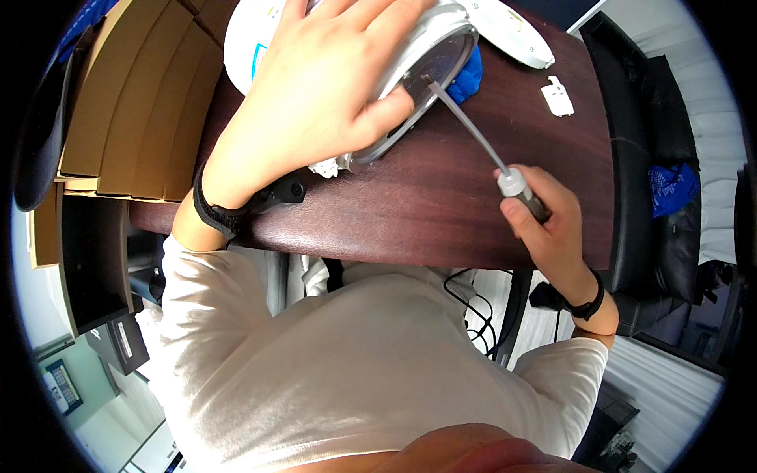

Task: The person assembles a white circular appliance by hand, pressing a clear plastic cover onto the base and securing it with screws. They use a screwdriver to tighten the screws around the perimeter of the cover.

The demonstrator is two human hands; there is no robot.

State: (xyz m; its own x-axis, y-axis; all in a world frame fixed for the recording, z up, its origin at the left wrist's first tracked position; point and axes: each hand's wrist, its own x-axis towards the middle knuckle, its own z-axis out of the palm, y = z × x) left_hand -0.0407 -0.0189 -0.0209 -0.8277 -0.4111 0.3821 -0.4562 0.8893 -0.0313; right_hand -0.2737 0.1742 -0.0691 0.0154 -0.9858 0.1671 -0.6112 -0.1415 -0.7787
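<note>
My left hand is spread over a white round appliance near the far edge of the table. Its thumb presses on the silver-grey rim, holding the piece tilted up; the hand hides much of the body. In my right hand is a screwdriver with a grey handle, gripped by thumb and fingers. The long shaft slants up to the left, and its tip meets the underside inside the rim. Whether a screw sits there is too small to tell.
On the dark wooden table lie a white oval cover, a small white plastic piece and blue material behind the appliance. Cardboard boxes stand at left. A black sofa is at right, and cables hang below.
</note>
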